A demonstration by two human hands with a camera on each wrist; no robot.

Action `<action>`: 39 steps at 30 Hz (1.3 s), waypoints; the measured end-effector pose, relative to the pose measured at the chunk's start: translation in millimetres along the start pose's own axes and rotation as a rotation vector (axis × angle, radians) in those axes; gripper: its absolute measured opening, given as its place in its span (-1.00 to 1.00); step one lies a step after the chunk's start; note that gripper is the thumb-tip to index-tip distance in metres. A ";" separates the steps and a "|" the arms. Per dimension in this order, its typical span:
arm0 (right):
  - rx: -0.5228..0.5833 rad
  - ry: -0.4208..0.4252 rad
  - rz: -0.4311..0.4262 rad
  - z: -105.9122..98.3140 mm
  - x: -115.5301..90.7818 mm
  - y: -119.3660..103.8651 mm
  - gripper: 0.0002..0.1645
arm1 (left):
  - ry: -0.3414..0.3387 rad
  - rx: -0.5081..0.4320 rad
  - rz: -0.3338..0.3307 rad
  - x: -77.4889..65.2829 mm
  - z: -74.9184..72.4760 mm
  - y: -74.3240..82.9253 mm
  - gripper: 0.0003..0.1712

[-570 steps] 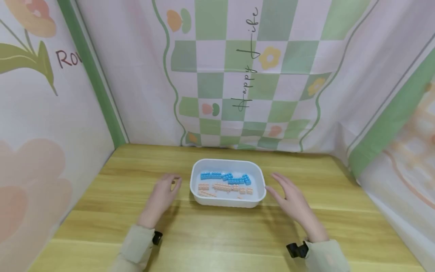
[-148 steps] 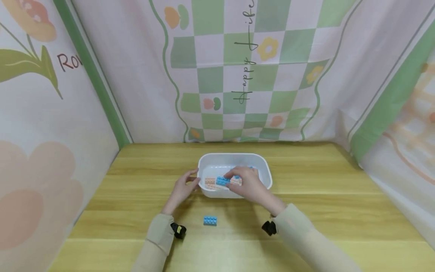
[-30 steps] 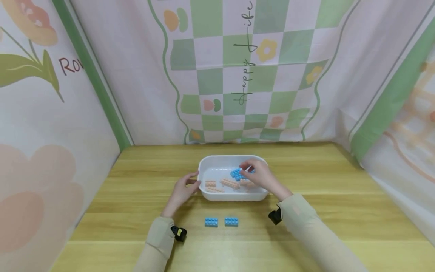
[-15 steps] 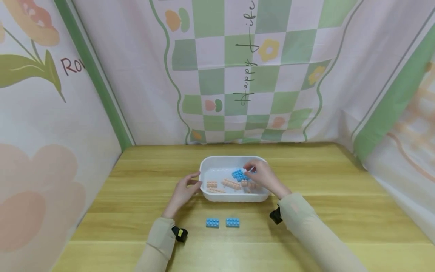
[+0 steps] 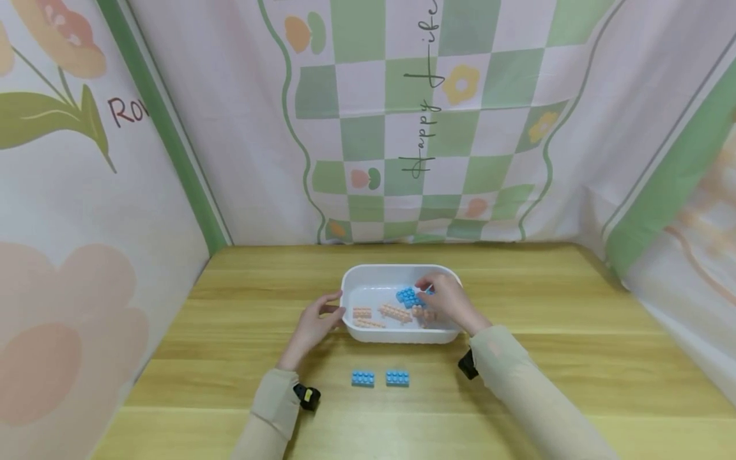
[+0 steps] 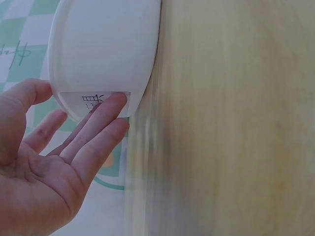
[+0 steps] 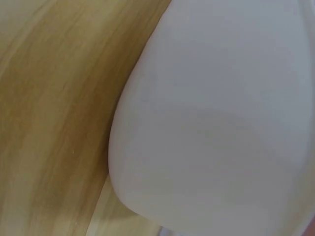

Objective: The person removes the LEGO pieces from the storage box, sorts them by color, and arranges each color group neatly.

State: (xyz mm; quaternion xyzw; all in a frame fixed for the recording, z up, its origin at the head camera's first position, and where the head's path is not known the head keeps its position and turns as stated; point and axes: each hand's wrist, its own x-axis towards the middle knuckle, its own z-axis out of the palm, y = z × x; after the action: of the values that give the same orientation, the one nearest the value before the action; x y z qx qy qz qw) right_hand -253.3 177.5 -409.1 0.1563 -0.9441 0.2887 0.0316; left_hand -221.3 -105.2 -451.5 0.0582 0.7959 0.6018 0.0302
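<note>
A white plastic bin [image 5: 374, 335] stands on the wooden table, holding blue and peach toy building bricks. My left hand [image 5: 315, 324] rests against the bin's left end; in the left wrist view its fingers [image 6: 98, 118] lie nearly straight on the outer wall over a printed label. My right hand [image 5: 450, 300] reaches into the bin's right side, thumb and index finger bent at the blue bricks [image 5: 408, 296]. I cannot tell whether it pinches one. Two blue bricks lie in front of the bin: a left brick [image 5: 363, 379] and a right brick [image 5: 397, 378].
Peach bricks [image 5: 395, 312] lie along the bin's near side, some partly behind the right hand. A printed curtain [image 5: 402, 211] hangs behind the table's [image 5: 276, 268] back edge. The right wrist view is mostly filled by the bin's outer wall [image 7: 206, 137].
Since 4.9 s ago a second blue brick has come out onto the table beside the first. Over the last second the right hand stays at the blue bricks; the head view shifts slightly.
</note>
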 end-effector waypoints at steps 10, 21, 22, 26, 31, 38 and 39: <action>-0.055 -0.051 0.036 2.9 3.9 3.8 -0.74 | -0.003 0.003 0.006 -0.9 -0.7 1.3 -0.51; -0.093 -0.093 0.041 8.6 7.9 9.4 -0.71 | -0.017 -0.006 0.023 -0.4 -3.1 0.6 -0.49; -0.092 -0.102 0.047 8.9 8.4 9.2 -0.70 | -0.020 -0.002 0.022 -0.5 -3.2 0.8 -0.49; -0.081 -0.130 0.063 10.5 9.6 8.9 -0.70 | -0.032 0.013 0.012 0.0 -3.3 0.7 -0.50; -0.110 -0.126 0.065 13.2 10.6 10.0 -0.69 | -0.041 0.025 0.006 1.5 -3.4 -1.2 -0.50; -0.157 -0.122 0.046 15.8 13.4 11.9 -0.69 | -0.032 0.027 0.008 3.0 -3.8 -3.3 -0.50; -0.163 -0.124 0.045 16.1 14.0 12.1 -0.69 | -0.032 0.026 0.011 3.1 -3.9 -3.2 -0.50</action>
State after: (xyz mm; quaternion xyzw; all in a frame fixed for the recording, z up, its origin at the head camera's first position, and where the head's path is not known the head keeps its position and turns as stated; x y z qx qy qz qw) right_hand -269.8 174.3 -426.8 0.1496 -0.9678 0.2012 -0.0205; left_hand -225.0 -109.3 -453.5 0.0723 0.8028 0.5906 0.0388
